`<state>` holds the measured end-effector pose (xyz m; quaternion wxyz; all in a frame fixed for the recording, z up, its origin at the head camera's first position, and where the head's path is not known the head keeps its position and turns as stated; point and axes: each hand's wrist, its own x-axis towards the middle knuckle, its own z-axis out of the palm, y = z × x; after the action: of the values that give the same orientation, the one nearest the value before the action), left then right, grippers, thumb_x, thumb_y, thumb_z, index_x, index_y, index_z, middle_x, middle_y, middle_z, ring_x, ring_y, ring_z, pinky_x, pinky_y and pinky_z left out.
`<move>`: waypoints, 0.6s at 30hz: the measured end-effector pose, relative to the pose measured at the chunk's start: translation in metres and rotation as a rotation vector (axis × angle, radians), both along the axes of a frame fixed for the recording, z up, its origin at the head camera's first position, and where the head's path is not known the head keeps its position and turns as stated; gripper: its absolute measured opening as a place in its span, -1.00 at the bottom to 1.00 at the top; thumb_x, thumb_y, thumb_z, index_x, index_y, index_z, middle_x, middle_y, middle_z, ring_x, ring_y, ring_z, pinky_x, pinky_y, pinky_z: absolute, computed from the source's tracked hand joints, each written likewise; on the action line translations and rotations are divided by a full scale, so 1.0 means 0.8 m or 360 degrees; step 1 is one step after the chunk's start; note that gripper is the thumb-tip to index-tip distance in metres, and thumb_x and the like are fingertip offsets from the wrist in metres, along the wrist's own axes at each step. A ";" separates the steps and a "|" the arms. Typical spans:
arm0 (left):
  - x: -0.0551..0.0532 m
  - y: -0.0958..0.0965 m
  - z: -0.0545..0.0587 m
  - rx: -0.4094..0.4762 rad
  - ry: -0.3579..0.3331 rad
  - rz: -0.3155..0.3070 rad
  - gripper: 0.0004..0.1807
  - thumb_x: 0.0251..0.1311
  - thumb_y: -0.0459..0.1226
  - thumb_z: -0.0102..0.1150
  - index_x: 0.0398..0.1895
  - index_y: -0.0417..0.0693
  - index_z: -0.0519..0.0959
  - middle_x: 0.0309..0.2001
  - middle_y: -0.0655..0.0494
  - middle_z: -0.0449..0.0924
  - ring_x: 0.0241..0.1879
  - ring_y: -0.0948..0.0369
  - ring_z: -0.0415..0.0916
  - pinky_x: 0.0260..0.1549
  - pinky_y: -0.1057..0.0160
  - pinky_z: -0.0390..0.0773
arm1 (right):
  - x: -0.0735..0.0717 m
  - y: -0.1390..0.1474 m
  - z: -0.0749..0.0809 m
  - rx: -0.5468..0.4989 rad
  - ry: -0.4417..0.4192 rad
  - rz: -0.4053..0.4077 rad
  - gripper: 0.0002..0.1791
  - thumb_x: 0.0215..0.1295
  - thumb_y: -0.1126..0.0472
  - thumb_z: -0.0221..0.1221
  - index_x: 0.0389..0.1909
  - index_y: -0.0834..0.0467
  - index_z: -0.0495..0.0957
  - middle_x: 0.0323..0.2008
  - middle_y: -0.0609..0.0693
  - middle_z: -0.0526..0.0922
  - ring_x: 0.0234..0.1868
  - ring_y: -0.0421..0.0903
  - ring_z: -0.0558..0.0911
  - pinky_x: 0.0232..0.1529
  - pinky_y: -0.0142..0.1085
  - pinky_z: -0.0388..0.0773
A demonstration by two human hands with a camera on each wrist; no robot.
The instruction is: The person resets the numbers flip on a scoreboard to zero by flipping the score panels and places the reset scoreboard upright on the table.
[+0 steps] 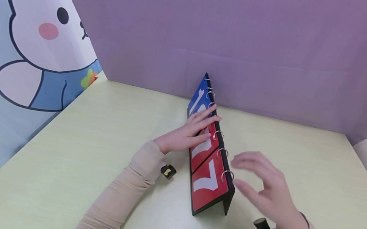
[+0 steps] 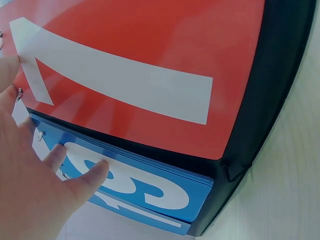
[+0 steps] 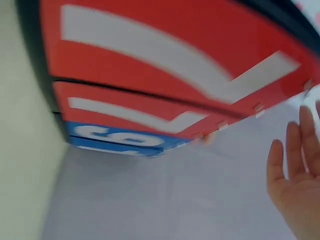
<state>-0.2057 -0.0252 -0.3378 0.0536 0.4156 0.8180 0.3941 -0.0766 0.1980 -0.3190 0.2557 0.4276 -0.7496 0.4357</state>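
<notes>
Scoreboard (image 1: 206, 159), the flip-card kind, is propped up like a little tent in the middle of the table (image 1: 303, 148), running from roughly 12 o'clock down toward 5. Blue cards (image 1: 197, 97) sit at the 12 end, red cards (image 1: 199, 196) at the 5 end, and the nearest red one's got a white 7. Metal rings (image 2: 19, 93) go along the top ridge.

Left hand (image 1: 186, 134) comes in from 7 o'clock and lies on the sloping card face, fingers straight and spread, touching around where blue meets red. Right hand (image 1: 273, 182) is off at 4 o'clock from the board, fingers loosely bent and apart, not touching anything. Purple curtain (image 1: 248, 34) hangs at 12, cartoon rabbit (image 1: 23, 49) at 10.
</notes>
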 end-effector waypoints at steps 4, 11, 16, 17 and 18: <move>0.001 0.000 0.000 -0.0007 -0.0026 0.0010 -0.40 0.37 -0.14 -0.08 0.46 0.15 0.08 0.52 0.31 -0.42 0.48 0.09 -0.43 0.34 -0.26 -0.08 | -0.015 0.018 -0.011 -0.0027 -0.0620 -0.0019 -0.61 0.17 0.47 0.17 0.06 0.30 0.47 0.03 -0.11 0.53 0.10 -0.32 0.47 0.12 -0.56 0.39; 0.000 0.000 -0.001 -0.0003 -0.0042 0.0023 -0.40 0.37 -0.13 -0.07 0.45 0.17 0.09 0.52 0.33 -0.41 0.48 0.10 -0.42 0.34 -0.26 -0.05 | -0.045 0.034 -0.039 0.0240 -0.1405 0.0153 -0.27 0.10 0.28 0.28 0.29 0.28 0.21 0.22 0.14 0.34 0.24 0.08 0.35 0.18 -0.03 0.41; 0.001 0.000 -0.001 0.0005 -0.0044 0.0026 -0.39 0.36 -0.12 -0.07 0.45 0.19 0.09 0.52 0.36 -0.40 0.48 0.12 -0.41 0.34 -0.25 -0.02 | -0.050 0.035 -0.048 0.0309 -0.1527 0.0199 -0.17 0.04 0.22 0.34 0.30 0.26 0.15 0.25 0.20 0.28 0.28 0.29 0.24 0.18 0.14 0.31; 0.000 0.000 -0.001 0.0006 -0.0044 0.0026 -0.40 0.36 -0.12 -0.07 0.45 0.20 0.09 0.52 0.37 -0.40 0.48 0.12 -0.41 0.33 -0.25 -0.02 | -0.050 0.035 -0.049 0.0310 -0.1525 0.0207 -0.18 0.03 0.21 0.35 0.28 0.26 0.16 0.24 0.20 0.29 0.27 0.30 0.24 0.18 0.15 0.31; 0.000 0.000 -0.001 0.0007 -0.0042 0.0026 -0.40 0.36 -0.12 -0.07 0.45 0.20 0.09 0.52 0.37 -0.40 0.48 0.12 -0.41 0.33 -0.25 -0.01 | -0.051 0.035 -0.049 0.0311 -0.1523 0.0217 -0.19 0.02 0.20 0.36 0.27 0.26 0.18 0.22 0.20 0.30 0.27 0.29 0.24 0.18 0.15 0.31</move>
<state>-0.2056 -0.0254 -0.3386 0.0602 0.4037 0.8198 0.4018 -0.1173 0.2261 -0.3584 -0.1877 0.2498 -0.7906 0.5266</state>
